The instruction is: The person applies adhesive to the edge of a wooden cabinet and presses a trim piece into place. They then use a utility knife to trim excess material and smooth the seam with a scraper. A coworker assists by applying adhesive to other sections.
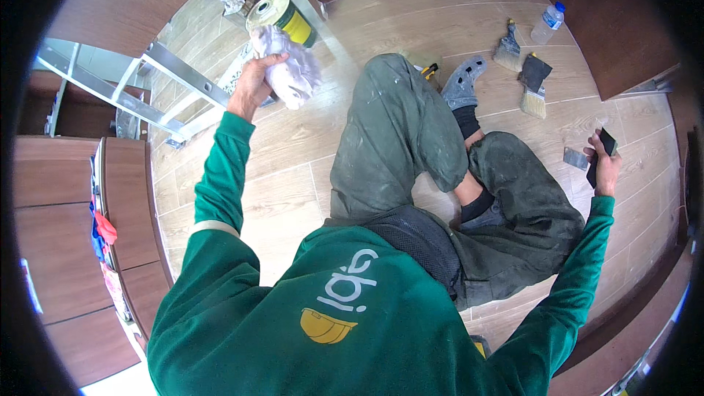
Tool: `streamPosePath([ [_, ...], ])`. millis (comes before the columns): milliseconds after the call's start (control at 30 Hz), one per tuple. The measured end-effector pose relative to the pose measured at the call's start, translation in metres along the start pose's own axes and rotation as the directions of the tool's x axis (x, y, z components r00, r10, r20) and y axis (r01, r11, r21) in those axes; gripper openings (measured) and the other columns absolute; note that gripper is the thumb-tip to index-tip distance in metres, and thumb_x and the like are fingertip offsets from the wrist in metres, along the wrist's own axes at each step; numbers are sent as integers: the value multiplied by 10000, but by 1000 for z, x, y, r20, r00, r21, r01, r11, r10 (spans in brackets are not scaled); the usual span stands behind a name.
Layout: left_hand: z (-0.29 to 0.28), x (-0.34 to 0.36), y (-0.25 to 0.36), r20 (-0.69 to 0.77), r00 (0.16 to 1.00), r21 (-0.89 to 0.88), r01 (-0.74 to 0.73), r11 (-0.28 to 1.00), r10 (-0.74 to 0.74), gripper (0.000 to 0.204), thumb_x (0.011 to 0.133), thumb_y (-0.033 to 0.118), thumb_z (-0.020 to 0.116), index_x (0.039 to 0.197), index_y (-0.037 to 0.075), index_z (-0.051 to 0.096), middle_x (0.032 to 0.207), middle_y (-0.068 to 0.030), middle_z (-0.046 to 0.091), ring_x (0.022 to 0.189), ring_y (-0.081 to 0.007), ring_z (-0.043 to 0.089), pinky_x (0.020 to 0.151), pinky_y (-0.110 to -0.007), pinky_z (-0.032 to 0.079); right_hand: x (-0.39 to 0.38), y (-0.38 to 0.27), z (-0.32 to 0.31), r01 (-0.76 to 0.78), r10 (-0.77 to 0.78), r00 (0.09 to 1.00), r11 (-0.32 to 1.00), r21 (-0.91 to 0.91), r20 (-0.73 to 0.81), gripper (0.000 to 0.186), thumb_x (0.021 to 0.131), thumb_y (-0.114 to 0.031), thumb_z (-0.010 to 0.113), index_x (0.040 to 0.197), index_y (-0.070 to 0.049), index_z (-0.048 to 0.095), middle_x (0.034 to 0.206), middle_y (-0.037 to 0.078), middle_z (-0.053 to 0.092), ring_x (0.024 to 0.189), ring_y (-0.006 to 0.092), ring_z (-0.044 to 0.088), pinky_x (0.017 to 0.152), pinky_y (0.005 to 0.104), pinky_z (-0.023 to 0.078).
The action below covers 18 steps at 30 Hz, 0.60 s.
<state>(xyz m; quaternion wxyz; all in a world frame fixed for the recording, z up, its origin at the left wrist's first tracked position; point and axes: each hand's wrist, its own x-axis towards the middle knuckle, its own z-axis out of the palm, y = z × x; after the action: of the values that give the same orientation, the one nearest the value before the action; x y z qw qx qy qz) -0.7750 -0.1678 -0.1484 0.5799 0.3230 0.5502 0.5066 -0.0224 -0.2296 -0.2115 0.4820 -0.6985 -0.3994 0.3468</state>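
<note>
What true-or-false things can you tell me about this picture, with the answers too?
1. The left hand holds a crumpled white cloth. True.
2. The right hand is holding nothing. False: it holds a black flat thing.
3. The bottle has a red cap. False: it's blue.
4. Two brushes lie on the floor. True.
5. The person's sleeves are green. True.
</note>
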Motion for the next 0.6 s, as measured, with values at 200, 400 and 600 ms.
streamPosePath([
  [200, 41, -4, -17, 115, 993, -125, -11, 992, 26, 440, 820, -110, 621, 1254, -50, 579, 1153, -155, 693, 1012, -310, 707, 945, -458, 574, -11, 55, -6, -109, 108, 994, 993, -47, -31, 384, 929, -260, 734, 1211, -3, 687, 951, 86, 721, 735, 139, 683, 605, 263, 514],
  [400, 60, 23, -35, 53, 986, -43, -159, 986, 161, 365, 858, -64, 642, 1221, -37, 612, 1076, -114, 710, 904, -247, 715, 836, -388, 597, -24, 52, -14, -86, 84, 995, 995, -53, -48, 414, 928, -256, 712, 1250, 1, 670, 953, 98, 732, 720, 145, 695, 609, 267, 513],
  [600, 109, 18, -18, 25, 854, 614, -424, 666, 520, 302, 894, 232, 787, 1067, -5, 717, 871, -59, 715, 740, -112, 626, 665, -296, 523, -28, 47, -11, -96, 90, 995, 989, -116, -50, 420, 915, -258, 709, 1247, -4, 672, 932, 99, 728, 711, 159, 704, 601, 282, 517],
])
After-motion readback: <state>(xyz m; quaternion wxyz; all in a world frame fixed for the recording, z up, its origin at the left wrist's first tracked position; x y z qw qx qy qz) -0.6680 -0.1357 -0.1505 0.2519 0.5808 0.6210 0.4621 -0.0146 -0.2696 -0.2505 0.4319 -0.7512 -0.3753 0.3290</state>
